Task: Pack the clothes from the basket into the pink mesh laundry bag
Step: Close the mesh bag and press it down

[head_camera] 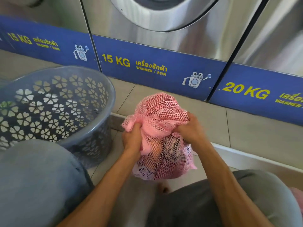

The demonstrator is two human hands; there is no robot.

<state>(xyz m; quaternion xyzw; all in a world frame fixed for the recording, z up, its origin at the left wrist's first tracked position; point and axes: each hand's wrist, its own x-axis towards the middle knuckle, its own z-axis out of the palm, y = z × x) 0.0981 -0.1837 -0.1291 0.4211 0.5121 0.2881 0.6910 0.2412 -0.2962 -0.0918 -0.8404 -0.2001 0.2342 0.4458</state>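
Basket (105,89), grey plastic with flower cut-outs, far left on the tiled floor beside my knee; something dark lies low inside, though I cannot tell whether it is clothing still to be packed.

Left hand (132,138), curled tight round a bunch of mesh at the near-left side of the bag's gathered neck.

Pink mesh laundry bag (164,112), centre, held between both hands above the floor, bulging above and below the grip with clothes (170,153) showing pale and dark through the holes.

Right hand (190,128), fist clenched on the mesh at the right side of the same neck.

Washers (164,17), steel fronts with blue 15 KG and 20 KG labels, along the back.

Judgement: I take this as settling or closing the load. I would keep both fists level, gather the loose frill under the left hand, and squeeze the neck in evenly so nothing pokes out.
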